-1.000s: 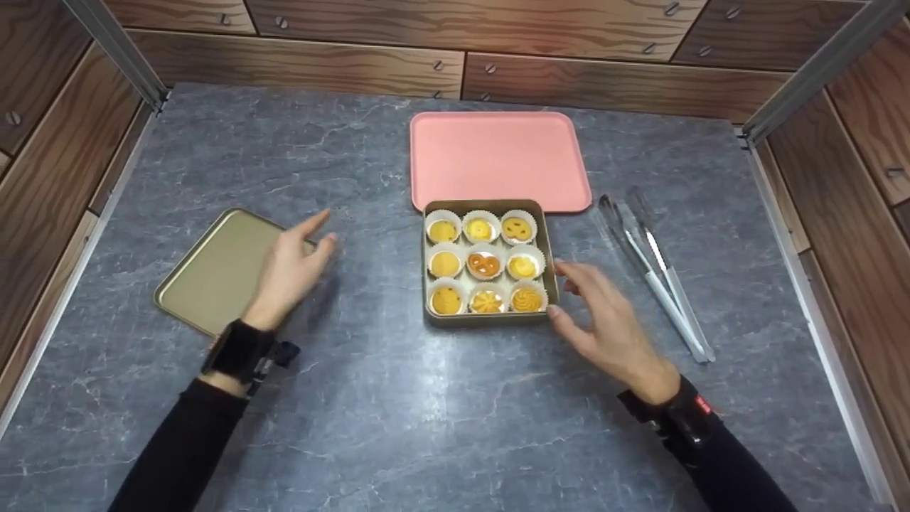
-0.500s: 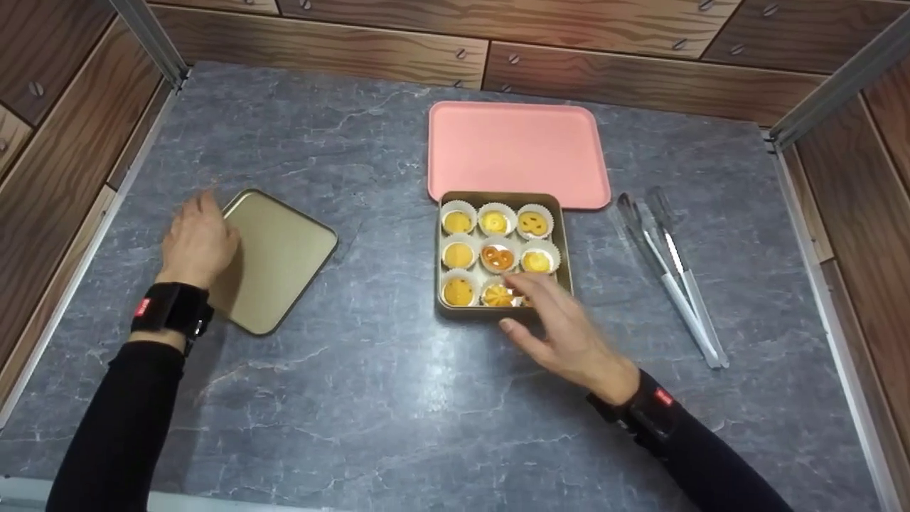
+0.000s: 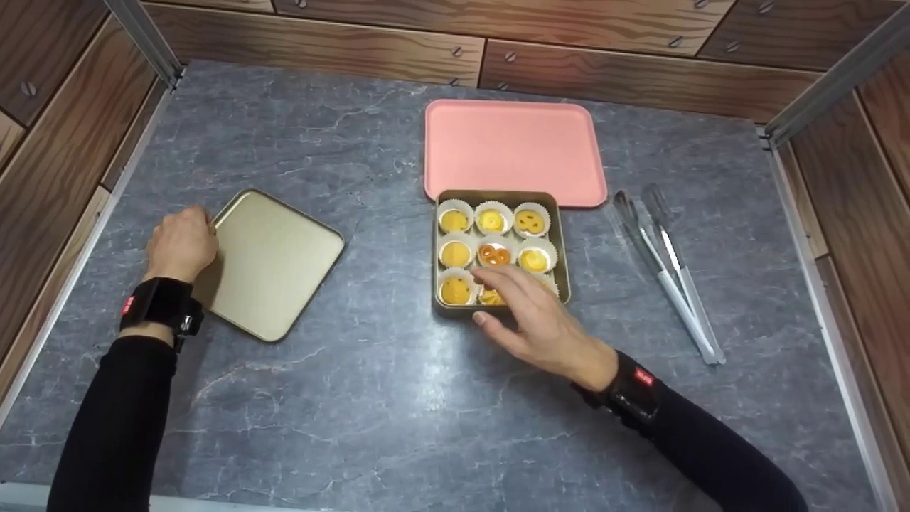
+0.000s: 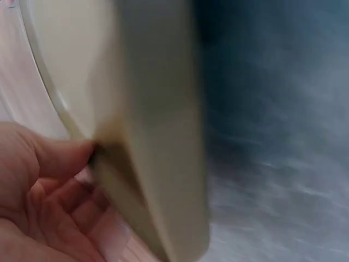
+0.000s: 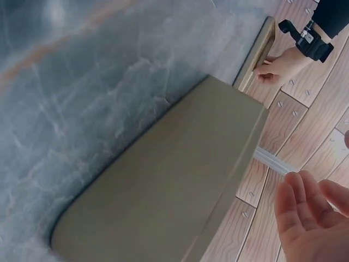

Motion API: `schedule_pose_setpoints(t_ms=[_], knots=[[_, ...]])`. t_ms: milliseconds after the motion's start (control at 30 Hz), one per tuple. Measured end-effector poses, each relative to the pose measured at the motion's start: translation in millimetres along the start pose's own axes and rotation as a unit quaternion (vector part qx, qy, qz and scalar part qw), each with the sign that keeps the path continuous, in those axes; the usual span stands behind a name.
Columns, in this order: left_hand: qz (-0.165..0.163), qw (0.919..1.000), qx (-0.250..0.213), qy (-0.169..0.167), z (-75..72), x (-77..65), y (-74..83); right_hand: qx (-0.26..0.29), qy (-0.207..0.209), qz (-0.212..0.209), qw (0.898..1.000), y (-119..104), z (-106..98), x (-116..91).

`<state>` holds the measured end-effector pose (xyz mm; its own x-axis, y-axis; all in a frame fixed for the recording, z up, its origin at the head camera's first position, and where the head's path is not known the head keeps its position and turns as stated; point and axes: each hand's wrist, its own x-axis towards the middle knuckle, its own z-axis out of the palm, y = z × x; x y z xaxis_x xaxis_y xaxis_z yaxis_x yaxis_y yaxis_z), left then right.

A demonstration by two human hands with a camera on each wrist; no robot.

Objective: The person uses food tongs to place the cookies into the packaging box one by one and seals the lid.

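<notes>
At the left in the head view, my left hand pinches the left edge of a gold metal tin lid; the left wrist view shows the thumb pressed on its rim. A square gold cookie tin stands mid-table, holding several yellow and brown cookies in white paper cups. Above its near right corner is my right hand, fingers extended and holding nothing, hiding part of the front row. The right wrist view shows the tin's side wall beside the straight fingers.
A pink tray lies behind the tin, close to its back edge. To the right rest metal tongs with pale handles. Wood-patterned panels border the grey marbled table.
My left hand has gone left across the lid to its far edge and now grips it. The right hand has shifted left from the tin's right side to over its front corner.
</notes>
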<state>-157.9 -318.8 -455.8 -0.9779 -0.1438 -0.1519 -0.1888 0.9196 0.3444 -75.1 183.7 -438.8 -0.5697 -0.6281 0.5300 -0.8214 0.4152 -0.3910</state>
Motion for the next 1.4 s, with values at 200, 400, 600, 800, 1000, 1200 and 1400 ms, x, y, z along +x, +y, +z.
schedule_pose_setpoints(t_ms=[200,400,600,800,1000,1200,1400], knots=[[0.034,0.9947,-0.084,0.05,-9.9,-5.0,19.6,0.016,0.008,0.022,1.0,2.6,-6.2,0.8],[0.04,0.9754,-0.196,0.092,-16.6,-12.5,63.7,0.069,0.019,0.052,0.996,4.2,-12.3,3.0],[0.059,0.9433,-0.318,0.077,-5.6,-19.7,116.0,0.186,0.016,0.161,0.969,1.6,-18.2,14.2],[0.063,0.9119,-0.403,0.045,12.0,-26.3,161.0,0.337,0.009,0.29,0.896,5.7,-23.1,35.2],[0.085,0.9049,-0.414,0.047,25.7,-31.1,192.3,0.524,0.067,0.364,0.767,17.5,-27.9,50.2],[0.09,0.853,-0.514,0.0,27.2,-34.0,201.7,0.533,0.066,0.355,0.766,38.0,-38.8,46.9],[0.142,0.8133,-0.563,-0.04,22.7,-36.2,203.8,0.389,0.052,0.321,0.862,53.7,-64.3,40.6]])
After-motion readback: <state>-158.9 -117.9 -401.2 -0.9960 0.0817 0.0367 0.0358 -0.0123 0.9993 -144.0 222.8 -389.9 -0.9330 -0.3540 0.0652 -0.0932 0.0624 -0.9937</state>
